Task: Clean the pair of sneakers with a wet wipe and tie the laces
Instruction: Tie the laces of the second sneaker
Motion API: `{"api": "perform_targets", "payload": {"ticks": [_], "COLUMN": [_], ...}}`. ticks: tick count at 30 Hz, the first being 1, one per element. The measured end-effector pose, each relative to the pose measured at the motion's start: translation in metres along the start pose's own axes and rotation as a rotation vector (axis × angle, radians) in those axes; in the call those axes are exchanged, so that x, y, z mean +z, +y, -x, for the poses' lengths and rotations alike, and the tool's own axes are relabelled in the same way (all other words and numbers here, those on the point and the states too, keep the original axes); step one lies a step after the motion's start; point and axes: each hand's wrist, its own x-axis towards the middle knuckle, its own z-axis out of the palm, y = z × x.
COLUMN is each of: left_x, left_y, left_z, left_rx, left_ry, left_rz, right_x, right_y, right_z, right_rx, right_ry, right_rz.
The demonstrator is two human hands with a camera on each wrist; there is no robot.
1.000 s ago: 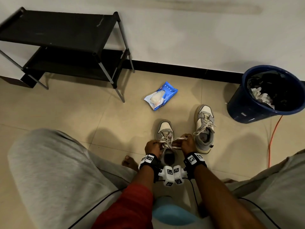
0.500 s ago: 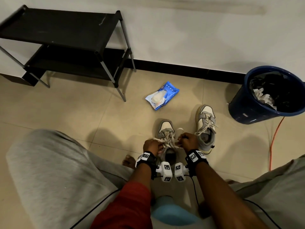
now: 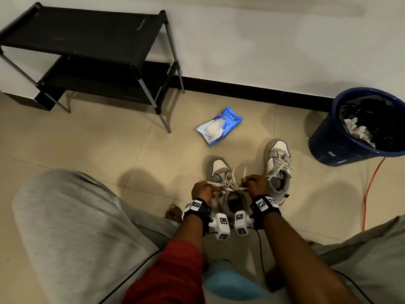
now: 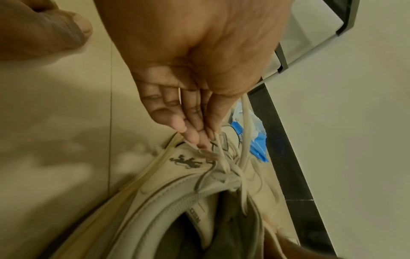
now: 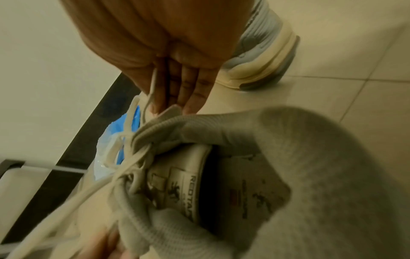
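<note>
Both hands are seen from the head camera working close together over the near sneaker (image 3: 221,183): the left hand (image 3: 202,190) is closed on one strand of the cream laces (image 3: 232,183), the right hand (image 3: 256,185) on another, with a loop standing up between them. Just beyond the right hand the second sneaker (image 3: 277,165) is set on the tiled floor (image 3: 98,145), its laces already in a bow. Ahead of both hands a blue wet-wipe pack (image 3: 219,126) is lying; well off to the right a blue bin (image 3: 350,137) with crumpled wipes inside is seen, and far to the left a black shoe rack (image 3: 87,51).

From the left wrist, details hidden from above are shown: the left hand's fingers (image 4: 193,122) are nearly straight and pressed together, with lace strands (image 4: 245,133) pinched between them and running down to the knot, and a dark horse logo (image 4: 185,161) is printed on the shoe's side.

From the right wrist, a strand (image 5: 150,91) is seen pinched against the right hand's fingers (image 5: 188,87). A label inside the tongue (image 5: 184,185) and the grey knit collar (image 5: 288,157) are exposed, and the other sneaker's heel (image 5: 261,57) is placed just behind the hand.
</note>
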Motion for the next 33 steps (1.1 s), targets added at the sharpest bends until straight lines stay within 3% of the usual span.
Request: {"api": "perform_targets", "payload": {"ticks": [3, 5, 7, 9, 11, 14, 17, 20, 24, 30, 33], "left_x": [0.001, -0.001, -0.005, -0.014, -0.012, -0.003, 0.002, 0.003, 0.003, 0.000, -0.007], "left_y": [0.005, 0.005, 0.002, -0.008, -0.011, -0.007, -0.006, -0.003, -0.003, -0.002, 0.004], "left_z": [0.004, 0.003, -0.002, -0.016, -0.008, 0.015, 0.017, 0.019, 0.022, 0.024, 0.026], "left_rx": [0.016, 0.024, 0.048, -0.010, -0.031, -0.108, -0.067, -0.072, -0.112, -0.193, -0.129], "left_ry": [0.019, 0.022, 0.108, 0.189, 0.185, 0.050, -0.015, -0.064, -0.030, -0.063, 0.044], "left_rz": [-0.058, -0.064, -0.136, -0.243, -0.291, -0.103, -0.132, -0.164, -0.063, 0.179, 0.281], "right_x": [-0.001, 0.000, -0.002, -0.007, -0.007, -0.001, -0.002, -0.001, 0.003, 0.004, 0.005], "right_y": [0.006, 0.011, 0.007, 0.002, 0.000, -0.001, -0.005, -0.005, 0.013, 0.005, 0.004], "right_z": [0.003, 0.002, 0.003, 0.002, 0.005, 0.015, 0.022, 0.016, -0.001, 0.010, 0.014], "right_rx": [0.050, 0.091, 0.173, 0.258, 0.313, 0.148, -0.077, -0.134, -0.149, 0.082, 0.110], "right_ry": [0.068, 0.016, -0.056, -0.096, -0.172, -0.188, -0.193, -0.197, -0.188, -0.087, -0.076], "right_rz": [-0.077, -0.086, -0.126, -0.123, -0.151, -0.043, 0.096, 0.173, 0.345, -0.171, -0.305]}}
